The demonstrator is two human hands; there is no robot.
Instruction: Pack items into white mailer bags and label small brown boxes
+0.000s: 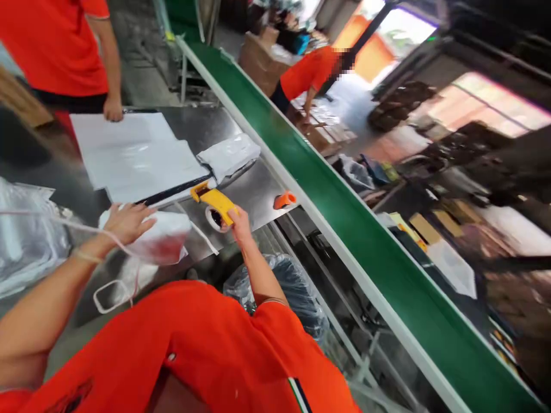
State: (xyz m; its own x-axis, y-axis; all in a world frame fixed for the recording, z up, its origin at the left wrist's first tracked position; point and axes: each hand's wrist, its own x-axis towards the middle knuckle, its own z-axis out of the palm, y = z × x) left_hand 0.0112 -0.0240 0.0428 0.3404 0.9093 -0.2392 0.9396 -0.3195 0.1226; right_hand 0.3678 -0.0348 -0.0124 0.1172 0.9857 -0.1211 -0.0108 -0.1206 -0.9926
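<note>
My right hand (240,223) is wrapped round the handle of a yellow tape dispenser (220,202), with a roll of tape at its underside. The dispenser is held over the metal table's near edge. Fingers spread, my left hand (128,224) rests on a white plastic-wrapped package (166,232) with a reddish patch on its side. Just beyond both hands lie large white plastic mailing bags (146,163) in a flat stack. A folded white package (230,156) sits to the right of that stack, beyond the dispenser.
A green conveyor belt (344,223) runs diagonally along the table's right side. An orange roll (284,199) lies near the table's corner. Below stands a bin lined with clear plastic (297,287). Clear bags (30,241) are heaped at left. Two co-workers in orange shirts stand beyond.
</note>
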